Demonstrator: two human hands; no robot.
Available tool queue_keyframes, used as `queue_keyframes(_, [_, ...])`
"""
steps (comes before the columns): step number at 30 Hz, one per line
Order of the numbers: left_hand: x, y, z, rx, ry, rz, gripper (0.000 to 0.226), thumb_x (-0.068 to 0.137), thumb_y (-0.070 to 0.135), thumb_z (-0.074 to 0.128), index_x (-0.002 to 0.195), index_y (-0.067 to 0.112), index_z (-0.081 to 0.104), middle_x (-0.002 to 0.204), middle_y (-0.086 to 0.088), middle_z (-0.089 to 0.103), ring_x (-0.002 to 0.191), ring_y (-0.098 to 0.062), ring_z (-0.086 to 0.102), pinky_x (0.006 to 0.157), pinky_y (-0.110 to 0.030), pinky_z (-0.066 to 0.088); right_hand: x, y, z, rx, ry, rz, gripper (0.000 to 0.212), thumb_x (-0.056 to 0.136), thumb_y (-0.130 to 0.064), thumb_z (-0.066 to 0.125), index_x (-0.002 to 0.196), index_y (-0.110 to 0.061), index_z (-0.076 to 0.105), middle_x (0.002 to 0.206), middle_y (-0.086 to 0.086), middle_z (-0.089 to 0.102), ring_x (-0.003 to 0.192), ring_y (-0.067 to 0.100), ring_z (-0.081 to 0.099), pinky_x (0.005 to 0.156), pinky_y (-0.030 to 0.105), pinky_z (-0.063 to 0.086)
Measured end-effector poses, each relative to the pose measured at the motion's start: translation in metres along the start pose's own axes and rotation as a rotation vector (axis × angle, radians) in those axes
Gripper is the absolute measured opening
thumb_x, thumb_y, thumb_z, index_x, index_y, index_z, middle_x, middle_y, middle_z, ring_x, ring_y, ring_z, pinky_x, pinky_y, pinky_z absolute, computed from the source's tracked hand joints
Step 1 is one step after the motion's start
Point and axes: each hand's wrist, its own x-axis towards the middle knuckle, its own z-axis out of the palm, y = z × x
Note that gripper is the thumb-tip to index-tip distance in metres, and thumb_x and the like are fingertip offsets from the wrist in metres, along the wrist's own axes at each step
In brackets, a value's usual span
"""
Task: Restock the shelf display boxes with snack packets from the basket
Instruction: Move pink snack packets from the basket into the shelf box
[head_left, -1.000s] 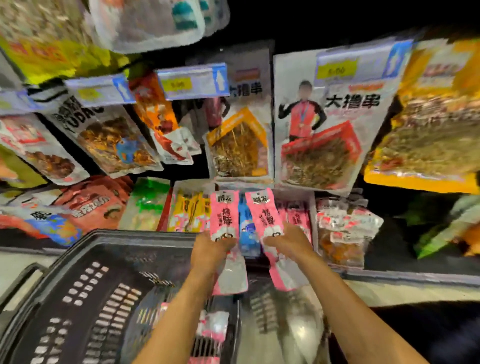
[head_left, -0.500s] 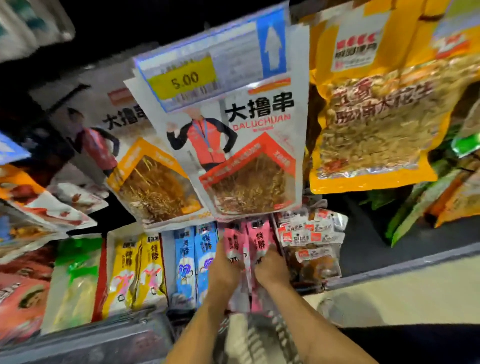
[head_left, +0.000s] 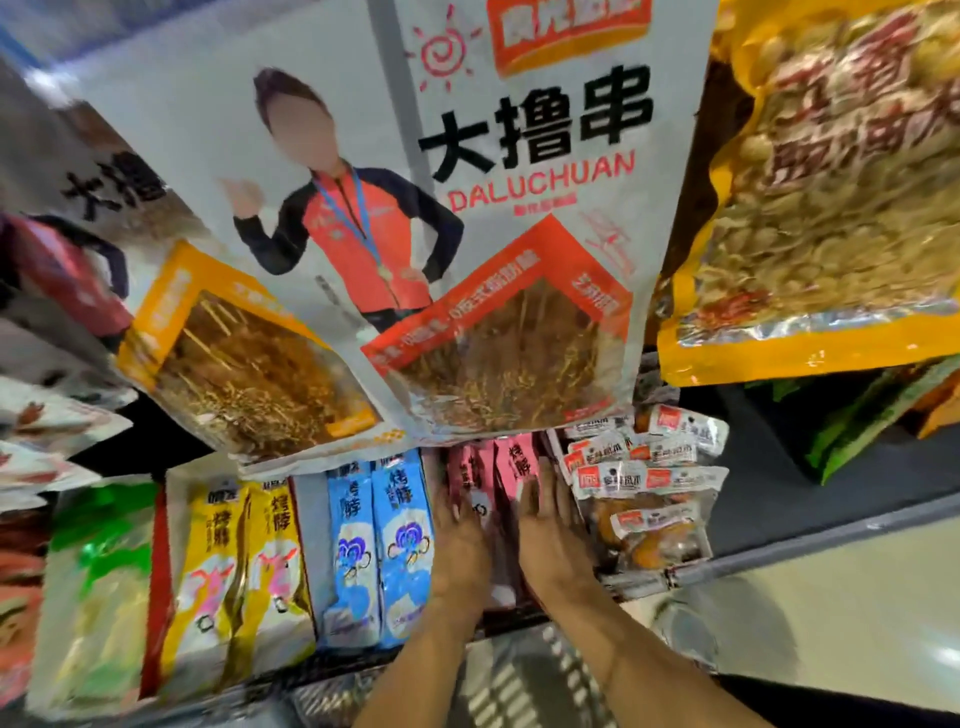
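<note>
Seating slim pink plastic snack packets (head_left: 514, 460)
Left hand (head_left: 460, 540) and right hand (head_left: 553, 535) pressed them flat-fingered, apparently to square the row.

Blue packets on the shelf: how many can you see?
2. The left blue packet stands beside the yellow packets; the right blue packet stands beside the left hand. Others may be hidden behind them.

A grey shelf edge (head_left: 831, 540) runs across at 4 o'clock, pale glossy floor (head_left: 857, 623) lies at 5 o'clock, and the shelf recess (head_left: 769, 441) behind is dark.
</note>
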Motion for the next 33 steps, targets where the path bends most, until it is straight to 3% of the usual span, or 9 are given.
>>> queue_keyframes(3, [-0.003, -0.008, 0.018, 0.178, 0.057, 0.120, 0.057, 0.092, 0.003, 0.030, 0.149, 0.009, 0.034, 0.157, -0.023, 0.022, 0.147, -0.043, 0.008, 0.121, -0.048, 0.002, -0.004, 0.003, 0.004, -0.050, -0.058, -0.039, 0.064, 0.077, -0.014, 0.025, 0.130, -0.007, 0.062, 0.142, 0.010, 0.053, 0.137, 0.023, 0.039, 0.121, 0.037, 0.013])
queue_keyframes(5, [-0.004, -0.012, 0.025, 0.166, 0.087, 0.140, 0.060, 0.095, 0.005, 0.027, 0.154, 0.009, 0.019, 0.160, -0.013, 0.006, 0.149, -0.034, 0.010, 0.119, -0.035, -0.012, -0.005, 0.004, 0.001, -0.045, -0.110, -0.006, 0.064, 0.086, -0.015, 0.023, 0.148, -0.008, 0.038, 0.156, 0.008, 0.030, 0.147, 0.021, 0.019, 0.109, 0.029, -0.031])
queue_keyframes(8, [-0.006, -0.011, 0.023, 0.237, -0.113, 0.045, 0.069, 0.102, 0.017, 0.034, 0.155, 0.016, -0.010, 0.163, -0.004, -0.003, 0.151, -0.018, 0.001, 0.123, -0.030, 0.001, -0.003, 0.007, 0.011, -0.091, -0.210, 0.040, 0.065, 0.099, -0.021, 0.026, 0.155, -0.011, -0.006, 0.162, 0.003, -0.009, 0.150, 0.019, -0.011, 0.083, 0.024, -0.046])
queue_keyframes(11, [0.000, -0.009, 0.017, 0.380, -0.189, 0.069, 0.079, 0.100, 0.019, 0.044, 0.154, 0.013, -0.014, 0.164, -0.006, -0.003, 0.151, -0.016, 0.001, 0.123, -0.031, 0.007, -0.003, 0.007, 0.018, -0.043, -0.142, 0.025, 0.064, 0.094, -0.025, 0.016, 0.154, -0.008, 0.004, 0.161, 0.005, 0.002, 0.151, 0.022, 0.004, 0.093, 0.025, -0.043])
queue_keyframes(13, [0.002, -0.008, 0.014, 0.417, -0.224, 0.079, 0.087, 0.096, 0.014, 0.050, 0.153, 0.010, -0.016, 0.163, -0.008, -0.004, 0.151, -0.017, 0.001, 0.123, -0.032, 0.009, -0.003, 0.004, 0.019, 0.026, -0.161, 0.035, 0.072, 0.085, -0.028, 0.010, 0.150, -0.005, 0.029, 0.156, 0.010, 0.026, 0.145, 0.025, 0.030, 0.113, 0.028, -0.017])
queue_keyframes(17, [0.002, -0.004, 0.005, 0.396, -0.280, 0.074, 0.089, 0.094, 0.011, 0.051, 0.153, 0.008, -0.015, 0.163, -0.011, -0.004, 0.151, -0.020, 0.002, 0.123, -0.033, 0.009, 0.001, 0.008, 0.014, -0.021, -0.258, 0.036, 0.065, 0.098, -0.029, 0.021, 0.154, -0.012, -0.006, 0.163, 0.007, -0.005, 0.151, 0.020, -0.005, 0.118, 0.032, -0.010])
queue_keyframes(22, [-0.019, 0.011, -0.022, 0.234, -0.292, 0.013, 0.072, 0.097, 0.005, 0.035, 0.153, 0.005, -0.010, 0.162, -0.016, 0.007, 0.150, -0.026, 0.011, 0.120, -0.033, 0.021, -0.003, -0.005, -0.019, -0.019, -0.248, 0.027, 0.067, 0.098, -0.031, 0.040, 0.155, -0.013, 0.009, 0.163, 0.006, -0.002, 0.151, 0.021, -0.005, 0.121, 0.035, -0.004])
queue_keyframes(26, [-0.046, 0.014, -0.064, 0.084, -0.065, -0.085, 0.062, 0.099, 0.022, 0.041, 0.154, 0.018, 0.013, 0.141, -0.010, 0.048, 0.120, -0.031, 0.054, 0.090, -0.043, 0.050, -0.021, -0.023, -0.041, 0.028, -0.129, -0.029, 0.063, 0.092, -0.030, 0.048, 0.150, -0.019, 0.027, 0.161, 0.006, 0.017, 0.149, 0.026, 0.015, 0.122, 0.041, 0.008])
queue_keyframes(33, [-0.125, -0.041, -0.162, 0.169, 0.310, -0.179, 0.057, 0.099, 0.046, 0.040, 0.150, 0.021, 0.028, 0.136, -0.002, 0.053, 0.120, -0.025, 0.054, 0.093, -0.040, 0.045, -0.063, -0.096, -0.111, -0.008, -0.006, -0.283, 0.049, 0.092, -0.044, 0.051, 0.134, -0.019, 0.053, 0.143, 0.009, 0.044, 0.133, 0.029, 0.041, 0.115, 0.044, 0.021])
